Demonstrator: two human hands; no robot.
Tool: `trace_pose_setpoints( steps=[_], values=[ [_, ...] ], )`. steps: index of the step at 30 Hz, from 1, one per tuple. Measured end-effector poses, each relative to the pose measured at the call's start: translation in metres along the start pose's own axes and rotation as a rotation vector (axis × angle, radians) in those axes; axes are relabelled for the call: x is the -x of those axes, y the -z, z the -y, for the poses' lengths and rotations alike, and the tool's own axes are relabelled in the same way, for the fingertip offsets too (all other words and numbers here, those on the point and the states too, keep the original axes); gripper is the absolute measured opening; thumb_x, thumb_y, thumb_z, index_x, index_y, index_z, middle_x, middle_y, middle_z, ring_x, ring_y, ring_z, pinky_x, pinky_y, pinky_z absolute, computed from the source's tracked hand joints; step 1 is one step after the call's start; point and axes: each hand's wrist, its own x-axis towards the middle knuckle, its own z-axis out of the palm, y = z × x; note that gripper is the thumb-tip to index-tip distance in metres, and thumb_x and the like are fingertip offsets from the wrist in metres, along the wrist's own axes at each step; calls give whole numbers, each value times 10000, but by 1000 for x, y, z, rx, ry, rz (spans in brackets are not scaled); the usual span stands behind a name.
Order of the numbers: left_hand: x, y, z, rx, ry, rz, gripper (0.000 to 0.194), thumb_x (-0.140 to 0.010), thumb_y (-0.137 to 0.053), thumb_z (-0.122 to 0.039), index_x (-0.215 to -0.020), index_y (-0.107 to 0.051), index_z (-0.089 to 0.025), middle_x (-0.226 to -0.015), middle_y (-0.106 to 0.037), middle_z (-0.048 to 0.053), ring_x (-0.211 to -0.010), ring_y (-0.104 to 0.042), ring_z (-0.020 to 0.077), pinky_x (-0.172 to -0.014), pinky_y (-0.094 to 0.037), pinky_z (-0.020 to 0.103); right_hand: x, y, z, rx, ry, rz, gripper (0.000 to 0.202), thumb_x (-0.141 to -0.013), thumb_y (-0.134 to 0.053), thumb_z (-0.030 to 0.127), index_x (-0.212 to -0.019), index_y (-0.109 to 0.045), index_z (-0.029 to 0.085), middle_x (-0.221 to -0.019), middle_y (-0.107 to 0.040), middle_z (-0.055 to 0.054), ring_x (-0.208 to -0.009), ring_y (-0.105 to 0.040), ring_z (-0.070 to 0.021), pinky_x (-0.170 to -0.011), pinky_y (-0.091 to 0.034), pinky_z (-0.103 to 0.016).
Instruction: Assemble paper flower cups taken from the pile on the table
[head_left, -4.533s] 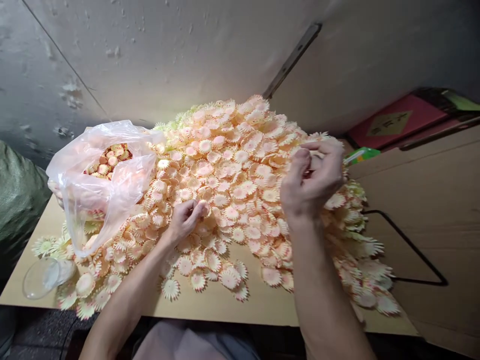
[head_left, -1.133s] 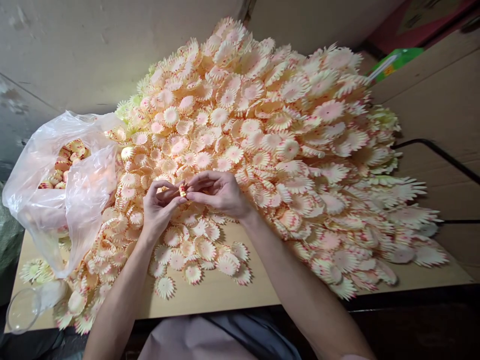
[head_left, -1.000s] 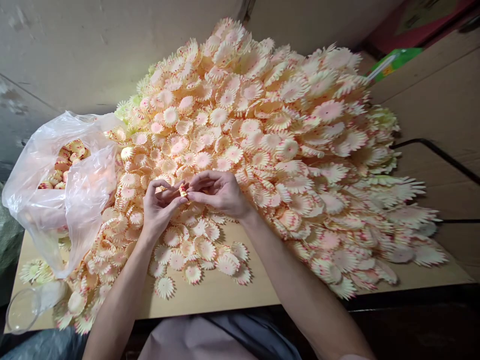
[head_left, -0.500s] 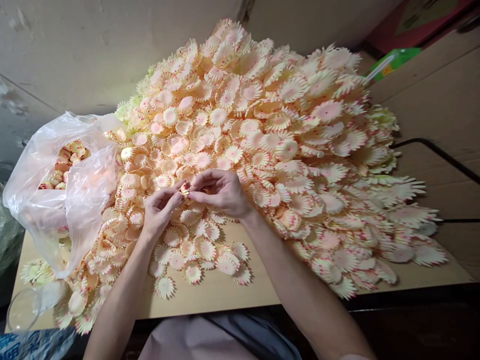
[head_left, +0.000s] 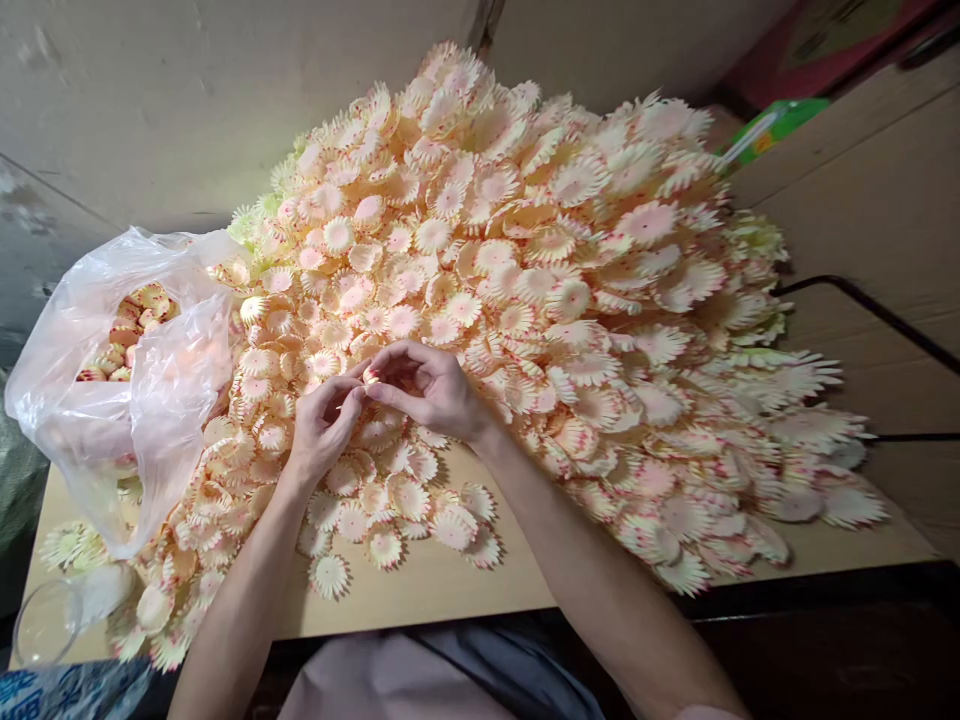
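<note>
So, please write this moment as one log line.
left hand: at small curled piece | right hand: pinching it | plastic bag: left of hands, rolled pieces inside

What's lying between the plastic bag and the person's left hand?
Pale, flower-shaped pieces with toothed edges, overlapping in a heap, fill the stretch between the plastic bag and the left hand; the head view shows it.

1 head-worn camera looks forward and down from close above the table [head_left: 450,602].

Light falls brightest across the pile of flower-shaped pieces [head_left: 431,236]; glare streaks the plastic bag [head_left: 178,368]; corners dim, and the right side looks stretched and soft.
</note>
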Motion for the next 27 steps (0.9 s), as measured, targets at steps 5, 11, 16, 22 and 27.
trace_pose_setpoints(
  steps=[5,11,16,22,27],
  values=[
    [2,-2,-1,40,-28,-9,199,-900,-585,-366,-853,-627,-177,-1167,-700,133,-1039,-685,240,-695,-573,288,-3,2,-4,-12,24,-78,242,-797,-757,294,-945,-591,201,-784,-643,9,-709,-626,-120,-674,-553,-247],
    [4,0,4,104,-70,-109,185,-882,-605,-347,-785,-604,-190,-899,-714,60,-957,-692,221,-766,-591,337,-5,5,-3,-55,40,-175,276,-773,-780,323,-914,-567,217,-745,-601,30,-669,-592,-107,-638,-532,-229],
    [1,6,0,47,-30,-36,223,-883,-590,-345,-752,-640,-172,-1180,-709,124,-1129,-650,282,-921,-522,404,-2,-1,-1,-7,43,-68,225,-788,-765,283,-904,-595,193,-780,-630,6,-720,-620,-117,-675,-552,-242],
    [-4,2,-3,-81,-36,-35,296,-836,-655,-434,-715,-648,-164,-1183,-711,145,-1065,-661,268,-937,-484,405,0,-3,-3,33,49,36,182,-813,-724,242,-934,-605,174,-876,-671,-28,-793,-668,-138,-763,-598,-299],
    [-5,0,2,-103,-2,-72,314,-787,-715,-444,-693,-595,-170,-1067,-719,115,-957,-645,209,-817,-495,324,-1,2,-3,64,106,-8,125,-837,-698,217,-924,-618,176,-862,-657,-20,-792,-653,-135,-738,-589,-284]
  ],
)
